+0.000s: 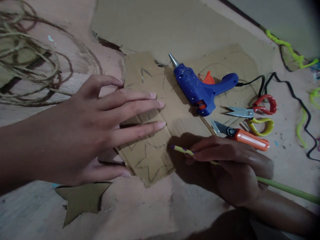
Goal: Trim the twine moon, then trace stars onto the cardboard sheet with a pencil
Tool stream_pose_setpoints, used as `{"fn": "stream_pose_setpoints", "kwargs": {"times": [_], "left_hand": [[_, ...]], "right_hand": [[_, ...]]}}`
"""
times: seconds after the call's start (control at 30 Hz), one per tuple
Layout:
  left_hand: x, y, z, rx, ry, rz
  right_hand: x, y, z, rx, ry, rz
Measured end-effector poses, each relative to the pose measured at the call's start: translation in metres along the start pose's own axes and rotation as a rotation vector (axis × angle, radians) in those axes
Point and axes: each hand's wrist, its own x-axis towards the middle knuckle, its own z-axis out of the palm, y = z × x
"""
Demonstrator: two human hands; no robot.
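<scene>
My left hand point(107, 116) lies with spread fingers on a piece of cardboard point(185, 130), pressing it down near its left side. Star outlines are drawn on the cardboard in dark lines. My right hand point(232, 166) grips a thin yellow pencil with purple spots point(183, 150), its dark purple end just beside a drawn star. Behind that hand a green stick point(287, 190) extends to the right edge; whether it is part of the pencil is hidden. A cut-out cardboard star point(83, 201) lies below my left hand, partly under its shadow.
A blue glue gun point(192, 88) rests on the cardboard, its black cord point(295, 96) trailing right. Scissors with red and yellow handles point(250, 113) and an orange utility knife point(251, 138) lie close to my right hand. Coiled twine point(50, 63) sits upper left; larger cardboard point(155, 26) lies behind.
</scene>
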Motion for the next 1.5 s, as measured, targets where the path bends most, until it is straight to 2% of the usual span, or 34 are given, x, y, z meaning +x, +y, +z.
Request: {"fn": "stream_pose_setpoints", "kwargs": {"times": [0.17, 0.3, 0.47, 0.73, 0.97, 1.07, 1.13, 1.23, 1.37, 1.43, 1.5], "left_hand": [[0.001, 0.001, 0.000, -0.006, -0.014, -0.014], [0.000, 0.000, 0.002, -0.011, 0.010, -0.004], [0.001, 0.001, 0.001, -0.046, 0.000, -0.025], [0.000, 0.001, -0.001, -0.067, -0.007, -0.028], [0.005, -0.014, -0.003, -0.104, -0.037, 0.001], [0.007, -0.022, -0.008, -0.066, -0.029, -0.005], [0.006, -0.028, -0.010, -0.055, 0.006, -0.011], [0.005, -0.036, -0.011, -0.076, 0.021, -0.030], [0.003, -0.040, -0.011, -0.117, 0.026, -0.027], [0.003, -0.039, -0.012, -0.138, 0.021, -0.028], [0.003, -0.039, -0.013, -0.155, 0.012, -0.029]], "right_hand": [[0.001, 0.000, -0.003, 0.057, -0.099, -0.055], [-0.002, 0.002, -0.001, 0.023, -0.031, -0.009], [-0.005, 0.006, 0.005, 0.115, -0.013, -0.019], [-0.004, 0.003, -0.003, 0.122, -0.081, 0.004], [-0.001, 0.013, 0.007, 0.424, 0.134, 0.106], [0.012, 0.018, 0.016, 0.516, 0.159, 0.112], [0.020, 0.020, 0.020, 0.530, 0.116, 0.104], [0.026, 0.022, 0.023, 0.488, 0.048, 0.026], [0.026, 0.024, 0.019, 0.418, -0.040, -0.174], [0.025, 0.025, 0.016, 0.373, -0.051, -0.257], [0.024, 0.026, 0.013, 0.322, 0.003, -0.288]]}}
